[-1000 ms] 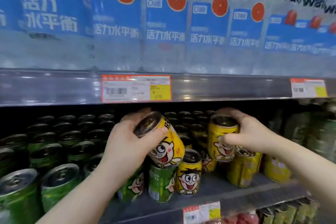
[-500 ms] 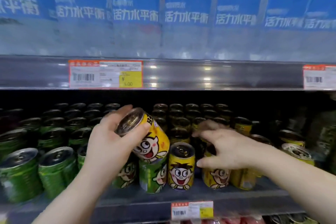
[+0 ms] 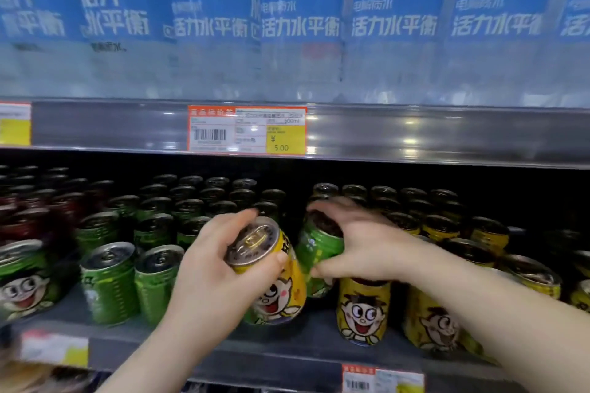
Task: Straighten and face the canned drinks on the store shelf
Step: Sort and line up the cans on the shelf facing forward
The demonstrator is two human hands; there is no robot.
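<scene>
My left hand [image 3: 210, 268] grips a yellow cartoon-face can [image 3: 274, 281], tilted with its silver top toward me, just above the shelf's front row. My right hand [image 3: 360, 249] grips a green can [image 3: 316, 252] from above and the side, right beside the yellow one. A yellow can [image 3: 362, 313] stands upright with its face forward under my right wrist. Green cans [image 3: 108, 281] fill the left rows and yellow cans [image 3: 440, 322] the right rows.
Dark red cans [image 3: 28, 217] stand at the far left. The upper shelf edge [image 3: 415, 134] with a price tag [image 3: 247, 129] overhangs the cans, carrying blue-labelled bottles [image 3: 300, 9]. The lower shelf lip [image 3: 223, 354] holds price tags [image 3: 383, 381].
My right hand has left the yellow cans on the right and taken hold of a green can next to the tilted yellow one. The left hand keeps its yellow can. The view shifted left.
</scene>
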